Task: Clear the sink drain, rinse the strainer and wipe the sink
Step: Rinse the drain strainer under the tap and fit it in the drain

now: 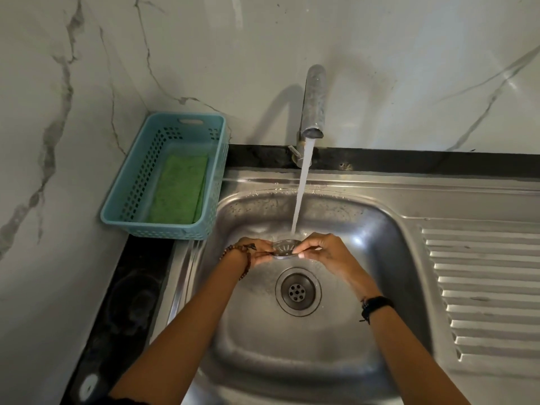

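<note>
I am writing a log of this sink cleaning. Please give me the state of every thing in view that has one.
Steel tap: running, its stream falls onto the strainer.
Round metal strainer: out of the drain, held under the water.
Left hand: pinches the strainer's left edge.
Right hand: pinches its right edge.
Sink drain: uncovered.
Stainless steel sink: wet.
Blue plastic basket: holds a green sponge.

I see a dark table (122, 299) set against a marbled wall. A steel sink (409, 200) with a ribbed draining board is sunk into it. At its back left corner stands a blue basket (137, 182) holding a green sponge (178, 188).
</note>
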### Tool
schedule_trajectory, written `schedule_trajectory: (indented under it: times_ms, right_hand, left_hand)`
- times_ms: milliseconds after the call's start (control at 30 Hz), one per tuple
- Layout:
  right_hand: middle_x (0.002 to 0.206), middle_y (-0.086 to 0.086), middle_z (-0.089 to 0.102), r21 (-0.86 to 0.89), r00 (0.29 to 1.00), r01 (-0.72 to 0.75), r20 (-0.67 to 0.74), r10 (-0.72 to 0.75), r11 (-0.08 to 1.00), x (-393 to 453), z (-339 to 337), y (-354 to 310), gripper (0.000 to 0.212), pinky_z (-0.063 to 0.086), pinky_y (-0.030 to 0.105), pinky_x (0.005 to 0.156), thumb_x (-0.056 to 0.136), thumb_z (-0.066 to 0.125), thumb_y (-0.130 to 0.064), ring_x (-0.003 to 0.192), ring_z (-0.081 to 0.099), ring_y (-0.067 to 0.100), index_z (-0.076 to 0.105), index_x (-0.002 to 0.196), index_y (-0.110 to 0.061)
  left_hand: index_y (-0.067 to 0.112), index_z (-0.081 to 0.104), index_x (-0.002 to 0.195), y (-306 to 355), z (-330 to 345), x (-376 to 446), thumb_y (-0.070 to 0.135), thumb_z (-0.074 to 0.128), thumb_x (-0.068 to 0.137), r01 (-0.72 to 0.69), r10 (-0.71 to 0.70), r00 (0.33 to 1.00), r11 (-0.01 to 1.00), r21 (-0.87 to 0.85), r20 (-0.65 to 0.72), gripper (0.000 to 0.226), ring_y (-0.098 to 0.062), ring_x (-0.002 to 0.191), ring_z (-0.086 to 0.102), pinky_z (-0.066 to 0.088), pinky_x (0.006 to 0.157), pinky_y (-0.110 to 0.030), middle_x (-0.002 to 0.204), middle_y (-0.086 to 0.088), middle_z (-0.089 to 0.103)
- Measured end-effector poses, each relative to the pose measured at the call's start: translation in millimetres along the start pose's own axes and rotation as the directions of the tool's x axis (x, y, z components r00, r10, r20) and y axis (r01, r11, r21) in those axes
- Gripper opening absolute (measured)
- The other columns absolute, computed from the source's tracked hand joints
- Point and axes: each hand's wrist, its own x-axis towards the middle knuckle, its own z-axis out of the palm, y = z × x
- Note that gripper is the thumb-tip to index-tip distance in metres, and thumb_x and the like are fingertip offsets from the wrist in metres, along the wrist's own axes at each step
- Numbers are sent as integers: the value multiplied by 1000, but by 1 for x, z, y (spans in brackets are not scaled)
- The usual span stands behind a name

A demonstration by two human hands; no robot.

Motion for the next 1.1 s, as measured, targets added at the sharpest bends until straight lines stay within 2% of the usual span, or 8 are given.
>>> schedule_trajectory:
  times_ms: [100,233,300,367,500,800,1000,1100]
  right_hand:
    - [98,3,69,-58,999,-45,-2,45,997,-1,1,2,22,49,9,78,82,62,6,91,63,11,72,98,-6]
    - [108,11,67,165,975,-183,-92,200,969,5,5,-8,25,54,13,78,87,57,3,78,62,6,65,111,4]
    - [116,23,64,487,930,-277,-81,358,829,12,8,-15,27,52,30,91,91,55,-4,85,65,19,60,114,8]
    - [122,29,59,723,868,-344,0,497,599,18,12,-24,29,49,34,92,95,49,-7,92,62,25,55,117,12]
    - [99,27,62,777,828,-390,62,557,494,29,15,-43,30,45,37,94,96,41,1,89,62,27,48,122,15]
    - [100,17,66,587,865,-479,189,465,653,29,-6,-27,25,58,23,70,92,50,2,82,67,18,56,114,11]
    - [125,13,61,-337,809,-448,241,536,828,16,-4,-22,32,47,34,100,87,51,9,113,60,25,63,116,1]
    - [116,16,65,-332,916,-346,85,393,878,12,-9,-36,24,49,33,96,87,51,7,107,62,28,65,106,5]
  left_hand:
    - [-10,54,119,0,-4,5,-14,55,80,-47,50,999,993,112,-21,39,-4,45,64,54,49,-16,116,-14,60]
    - [-8,64,102,3,-6,3,-19,59,73,-155,174,975,978,139,-140,32,-22,63,66,58,64,-35,81,-16,70]
    - [-3,66,98,5,-5,-1,-17,60,73,-220,264,949,947,235,-175,30,-28,77,61,58,67,-33,93,-17,66]
    - [-1,64,101,7,-4,-5,-16,58,73,-275,339,923,912,303,-182,32,-21,65,57,50,44,-18,90,-14,62]
    - [-1,61,105,8,-3,-3,-19,55,72,-294,347,920,917,268,-180,38,-18,65,58,53,51,-26,96,-14,62]
    - [6,63,92,-4,2,0,-12,65,72,-469,512,857,824,317,-64,28,-20,82,61,52,73,-30,86,-7,65]
    - [10,70,87,-39,4,-5,-8,60,70,-466,578,815,683,562,-27,26,-15,80,63,52,71,-23,88,-8,71]
    - [11,69,87,-48,7,-10,-5,63,72,-436,552,831,725,533,-71,23,-17,84,63,54,78,-30,89,-6,70]
